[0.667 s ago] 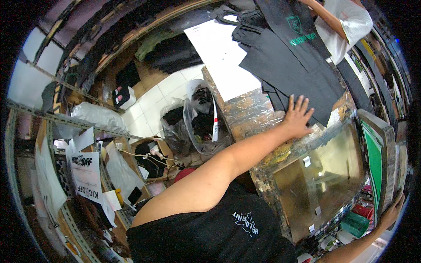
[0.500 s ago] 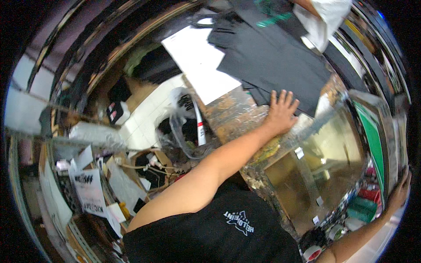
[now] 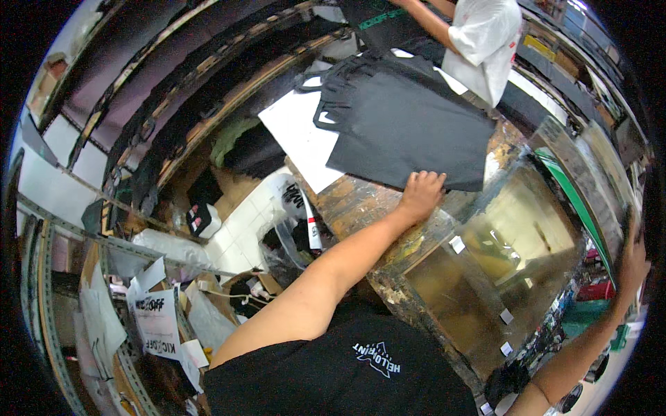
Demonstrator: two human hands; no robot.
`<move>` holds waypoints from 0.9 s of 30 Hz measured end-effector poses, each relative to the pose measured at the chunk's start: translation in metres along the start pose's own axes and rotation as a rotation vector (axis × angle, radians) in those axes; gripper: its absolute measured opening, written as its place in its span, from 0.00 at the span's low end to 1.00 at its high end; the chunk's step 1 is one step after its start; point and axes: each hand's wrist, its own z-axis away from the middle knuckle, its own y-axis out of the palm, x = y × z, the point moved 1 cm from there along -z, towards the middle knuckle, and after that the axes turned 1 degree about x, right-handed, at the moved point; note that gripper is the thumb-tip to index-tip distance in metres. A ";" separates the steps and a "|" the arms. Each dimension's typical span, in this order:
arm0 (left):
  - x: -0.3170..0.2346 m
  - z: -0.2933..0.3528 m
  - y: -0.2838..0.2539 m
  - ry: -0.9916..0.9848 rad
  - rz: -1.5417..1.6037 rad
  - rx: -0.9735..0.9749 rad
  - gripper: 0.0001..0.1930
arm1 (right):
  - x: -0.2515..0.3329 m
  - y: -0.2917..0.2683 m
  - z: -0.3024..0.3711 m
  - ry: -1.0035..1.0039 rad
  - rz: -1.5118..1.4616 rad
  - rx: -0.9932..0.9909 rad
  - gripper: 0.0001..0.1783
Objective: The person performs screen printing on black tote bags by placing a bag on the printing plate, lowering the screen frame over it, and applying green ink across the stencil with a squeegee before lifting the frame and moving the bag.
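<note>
A black cloth tote bag point(image 3: 416, 125) with loop handles lies flat on top of a white sheet point(image 3: 305, 142) at the worktable's far part. My left hand point(image 3: 421, 196) is at the bag's near edge, its fingers bent together on the cloth. Far to the right, my right hand point(image 3: 633, 260) is on the outer side of a tilted printing screen frame point(image 3: 593, 166), with its fingers wrapped at the edge. A green strip point(image 3: 572, 201) shows along that frame's lower side.
A person in a white shirt point(image 3: 479, 48) stands across the table, arms over black cloth with green print point(image 3: 378, 24). A glossy see-through panel point(image 3: 499, 260) covers the table's near right. Shelving point(image 3: 132, 239) and an open plastic bag point(image 3: 284, 239) are at left.
My left hand has gone from spread fingers to fingers bent at the cloth's edge. The bag lies straighter, with handles showing. My right hand has moved up along the frame.
</note>
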 end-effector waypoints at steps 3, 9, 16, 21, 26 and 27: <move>-0.001 -0.037 -0.007 0.052 0.091 0.171 0.19 | 0.022 -0.025 0.001 0.086 -0.042 -0.047 0.35; -0.068 -0.050 -0.057 0.273 0.241 0.316 0.27 | 0.104 -0.059 -0.013 0.051 -0.040 0.071 0.36; -0.200 0.003 -0.011 0.504 0.369 0.616 0.30 | 0.098 -0.075 -0.020 0.112 -0.035 0.279 0.37; -0.263 -0.006 -0.006 0.752 0.499 0.730 0.46 | 0.089 -0.082 -0.011 0.080 -0.097 0.244 0.36; -0.301 0.006 -0.002 0.772 0.529 0.704 0.53 | 0.090 -0.077 -0.011 0.045 -0.124 0.218 0.36; -0.304 0.008 -0.003 0.764 0.534 0.703 0.53 | 0.089 -0.074 -0.013 0.050 -0.100 0.225 0.36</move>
